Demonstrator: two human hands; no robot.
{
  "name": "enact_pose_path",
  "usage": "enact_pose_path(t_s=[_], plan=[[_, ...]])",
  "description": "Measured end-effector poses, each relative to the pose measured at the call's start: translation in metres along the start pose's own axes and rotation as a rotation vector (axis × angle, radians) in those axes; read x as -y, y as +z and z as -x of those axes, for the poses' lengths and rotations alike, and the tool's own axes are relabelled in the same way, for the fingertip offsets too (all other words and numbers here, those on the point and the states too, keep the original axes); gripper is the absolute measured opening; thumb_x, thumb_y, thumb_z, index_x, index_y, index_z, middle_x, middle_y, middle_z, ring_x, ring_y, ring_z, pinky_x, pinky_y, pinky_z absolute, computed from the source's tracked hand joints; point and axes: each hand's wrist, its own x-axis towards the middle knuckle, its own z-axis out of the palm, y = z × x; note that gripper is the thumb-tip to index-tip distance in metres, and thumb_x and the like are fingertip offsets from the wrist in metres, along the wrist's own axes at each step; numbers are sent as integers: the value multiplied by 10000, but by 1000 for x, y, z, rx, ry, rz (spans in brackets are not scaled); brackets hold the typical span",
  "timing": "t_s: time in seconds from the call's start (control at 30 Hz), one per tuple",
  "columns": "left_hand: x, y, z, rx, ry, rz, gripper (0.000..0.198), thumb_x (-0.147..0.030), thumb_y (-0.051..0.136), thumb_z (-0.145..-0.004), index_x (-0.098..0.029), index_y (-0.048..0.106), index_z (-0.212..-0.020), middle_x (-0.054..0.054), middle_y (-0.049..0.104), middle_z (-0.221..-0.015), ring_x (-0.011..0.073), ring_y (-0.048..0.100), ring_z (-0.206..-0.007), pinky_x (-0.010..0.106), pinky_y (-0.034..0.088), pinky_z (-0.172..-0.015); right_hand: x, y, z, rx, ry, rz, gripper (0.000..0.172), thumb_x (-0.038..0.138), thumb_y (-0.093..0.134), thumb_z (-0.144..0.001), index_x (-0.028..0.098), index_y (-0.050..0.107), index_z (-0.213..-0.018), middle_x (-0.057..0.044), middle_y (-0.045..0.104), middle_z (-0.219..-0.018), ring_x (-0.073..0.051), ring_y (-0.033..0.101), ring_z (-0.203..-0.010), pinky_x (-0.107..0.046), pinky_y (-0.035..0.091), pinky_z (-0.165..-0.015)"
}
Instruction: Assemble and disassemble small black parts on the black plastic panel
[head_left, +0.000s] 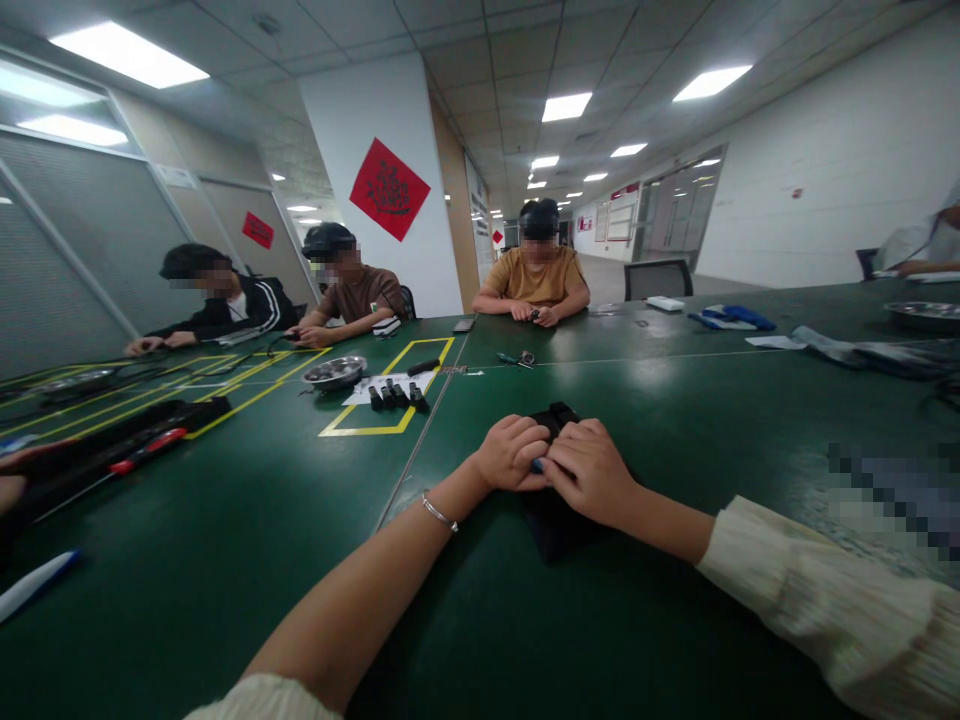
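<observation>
Both my hands meet at the middle of the green table (480,620). My left hand (512,452) is closed, with a silver bracelet on its wrist. My right hand (589,470) is closed too, pressed against the left. Between them they grip a small black object (556,420), with a bit of blue showing under the fingers. A dark cloth or mat (553,525) lies on the table beneath my hands. What the black object is I cannot make out.
A metal bowl (334,372) and several small black parts (396,395) sit in a yellow-taped rectangle ahead left. Red-handled tools (146,450) lie at far left. Three people sit across the table; another sits at the far right. Blue items (731,318) and a second bowl (926,314) lie right.
</observation>
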Motion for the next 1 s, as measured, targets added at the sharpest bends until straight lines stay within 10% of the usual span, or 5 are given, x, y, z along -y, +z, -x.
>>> enact_pose_path(t_s=[0.43, 0.67, 0.87, 1.0], plan=[[-5, -3, -3, 108, 10, -13, 421, -435, 183, -900, -208, 525, -806, 60, 576, -772, 170, 490, -715, 329, 384, -680, -5, 0, 15, -58, -17, 29, 205, 227, 429, -860, 177, 594, -748, -45, 607, -908, -202, 455, -966, -389, 234, -842], [5, 1, 0, -144, -503, -14, 316, -338, 186, -902, -202, 448, -789, 48, 488, -737, 166, 460, -711, 317, 401, -672, -28, -9, 2, -142, 270, -79, 251, 261, 380, -875, 188, 536, -1058, -90, 555, -1056, -218, 477, -992, -385, 319, -852], [19, 5, 7, -359, -926, 48, 212, -296, 218, -908, -210, 400, -843, 9, 441, -738, 142, 462, -690, 289, 397, -659, -57, -9, -13, 188, 318, -401, 383, 370, 374, -891, 226, 458, -1236, -77, 522, -1185, -198, 521, -1031, -329, 431, -833], [21, 8, 7, -357, -982, 93, 174, -291, 253, -904, -212, 402, -868, 1, 449, -734, 137, 472, -672, 281, 390, -637, -59, -7, -14, 426, 582, -673, 358, 352, 357, -873, 261, 414, -1215, 3, 612, -881, -93, 552, -555, -217, 456, -503]])
